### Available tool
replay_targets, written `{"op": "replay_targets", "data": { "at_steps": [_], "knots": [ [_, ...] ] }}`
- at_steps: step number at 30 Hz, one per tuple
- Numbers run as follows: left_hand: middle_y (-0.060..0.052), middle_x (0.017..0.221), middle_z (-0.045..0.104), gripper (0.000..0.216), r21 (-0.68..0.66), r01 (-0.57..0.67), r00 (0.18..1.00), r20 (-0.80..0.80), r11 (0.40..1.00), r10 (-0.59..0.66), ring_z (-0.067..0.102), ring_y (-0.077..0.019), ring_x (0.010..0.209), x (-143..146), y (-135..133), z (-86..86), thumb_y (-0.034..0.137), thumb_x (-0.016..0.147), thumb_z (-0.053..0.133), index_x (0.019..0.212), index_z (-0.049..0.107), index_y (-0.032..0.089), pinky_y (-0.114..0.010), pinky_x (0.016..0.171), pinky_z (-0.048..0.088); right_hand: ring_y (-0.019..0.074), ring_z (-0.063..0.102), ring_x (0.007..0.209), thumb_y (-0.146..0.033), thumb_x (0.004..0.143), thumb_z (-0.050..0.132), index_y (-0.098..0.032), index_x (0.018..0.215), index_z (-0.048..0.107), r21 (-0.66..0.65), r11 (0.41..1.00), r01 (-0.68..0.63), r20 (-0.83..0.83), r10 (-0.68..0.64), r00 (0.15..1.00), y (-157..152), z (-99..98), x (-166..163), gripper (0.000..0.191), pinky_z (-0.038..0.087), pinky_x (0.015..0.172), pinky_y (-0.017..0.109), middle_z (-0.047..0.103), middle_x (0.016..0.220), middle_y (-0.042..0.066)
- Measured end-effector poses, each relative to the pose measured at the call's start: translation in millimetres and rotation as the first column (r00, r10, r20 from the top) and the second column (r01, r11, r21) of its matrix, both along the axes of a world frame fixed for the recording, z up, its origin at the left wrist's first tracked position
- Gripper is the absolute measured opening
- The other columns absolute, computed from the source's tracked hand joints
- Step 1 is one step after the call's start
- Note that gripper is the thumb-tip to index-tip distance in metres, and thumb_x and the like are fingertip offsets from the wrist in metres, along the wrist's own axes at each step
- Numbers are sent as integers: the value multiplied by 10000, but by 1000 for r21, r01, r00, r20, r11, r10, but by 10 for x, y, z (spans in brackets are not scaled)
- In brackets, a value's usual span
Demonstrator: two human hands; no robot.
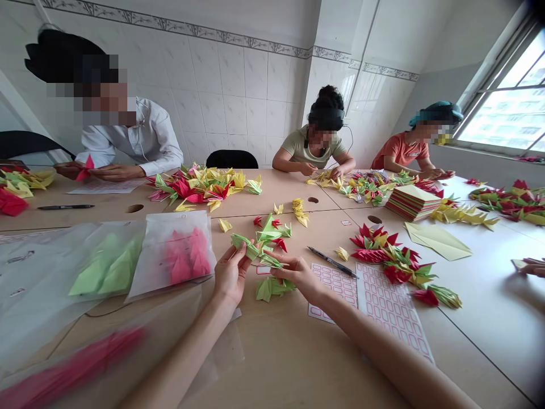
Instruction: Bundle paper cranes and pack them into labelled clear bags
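Pinching green folded paper [252,250], long axis sideways, between left hand [230,276] and right hand [300,275].

Light-green folded paper pieces [252,249], creased and pointed, held bunched between left hand [230,275] and right hand [301,276]

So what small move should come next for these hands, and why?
Probably steady the green folded paper with the left hand and draw its tips together with the right hand: both hands are already on it, and its tips point different ways.
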State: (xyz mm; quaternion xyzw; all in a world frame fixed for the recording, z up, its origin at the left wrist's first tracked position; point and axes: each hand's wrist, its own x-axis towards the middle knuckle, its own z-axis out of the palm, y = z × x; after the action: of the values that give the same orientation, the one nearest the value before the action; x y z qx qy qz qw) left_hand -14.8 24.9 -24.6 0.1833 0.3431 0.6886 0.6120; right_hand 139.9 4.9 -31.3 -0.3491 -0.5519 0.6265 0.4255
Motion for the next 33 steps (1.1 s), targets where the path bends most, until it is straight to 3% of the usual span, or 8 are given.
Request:
{"op": "replay_targets", "data": {
  "at_steps": [4, 10, 15, 18, 23, 26, 30, 33],
  "knots": [
    [-46, 772, 707, 70, 4, 15, 1000, 1, 1000, -15, 665, -127, 735, -8, 10, -19, 89, 693, 653, 745, 685, 124, -193, 678, 543, 82, 373, 611, -349, 694, 687, -253, 1215, 558, -2, 1000, -12, 51, 12, 999, 3, -20, 14, 545, 301, 587, 219, 573, 707, -27],
    [-41, 775, 706, 78, 5, 14, 1000, 6, 1000, -15, 663, -118, 726, -20, 6, -38, 86, 698, 648, 754, 682, 128, -193, 689, 541, 103, 468, 658, -360, 669, 711, -223, 1128, 623, -32, 999, -33, 3, 33, 999, 7, -9, 17, 487, 367, 640, 230, 610, 754, 0],
    [-39, 773, 705, 74, 10, 14, 1000, 9, 1000, -14, 660, -114, 726, -21, 18, -74, 86, 690, 657, 748, 679, 125, -193, 709, 535, 109, 502, 640, -406, 636, 721, -155, 872, 698, -26, 998, -59, 9, 59, 998, -2, 3, -10, 345, 393, 621, 232, 610, 733, 14],
    [-43, 761, 705, 87, 12, 30, 999, 9, 999, -31, 662, -122, 739, -28, 30, -116, 92, 685, 664, 764, 683, 123, -197, 713, 535, 106, 515, 577, -428, 660, 699, -151, 916, 683, -61, 996, -61, 8, 62, 998, -4, -44, -22, 378, 388, 569, 228, 601, 655, 8],
    [-49, 784, 712, 90, 14, 57, 998, 10, 998, -57, 663, -117, 743, -43, 34, -182, 95, 685, 665, 770, 687, 114, -187, 712, 533, 94, 499, 543, -398, 676, 685, -185, 1135, 621, -39, 999, 31, 22, -30, 999, -39, -95, -40, 509, 364, 552, 228, 581, 634, -16],
    [-57, 815, 715, 103, 18, 67, 998, 6, 998, -67, 664, -117, 746, -46, 30, -198, 97, 685, 666, 783, 691, 111, -186, 716, 532, 79, 441, 537, -359, 663, 689, -187, 1115, 641, -94, 992, 86, 21, -84, 996, -73, -91, -44, 486, 323, 542, 215, 560, 603, -29],
    [-52, 811, 717, 96, 19, 59, 998, 7, 998, -59, 665, -112, 740, -55, 35, -208, 91, 691, 656, 776, 691, 118, -181, 710, 533, 107, 479, 634, -288, 625, 693, -204, 1039, 684, -210, 973, 96, -76, -114, 991, -97, -92, -51, 423, 350, 609, 224, 615, 687, -11],
    [-55, 790, 718, 82, 22, 52, 999, 9, 998, -52, 666, -115, 742, -66, 45, -215, 91, 684, 661, 758, 687, 114, -182, 714, 532, 104, 472, 618, -258, 637, 664, -205, 997, 704, -240, 964, 114, -81, -137, 987, -94, -86, -55, 366, 340, 597, 218, 596, 633, -17]
  ]
}}
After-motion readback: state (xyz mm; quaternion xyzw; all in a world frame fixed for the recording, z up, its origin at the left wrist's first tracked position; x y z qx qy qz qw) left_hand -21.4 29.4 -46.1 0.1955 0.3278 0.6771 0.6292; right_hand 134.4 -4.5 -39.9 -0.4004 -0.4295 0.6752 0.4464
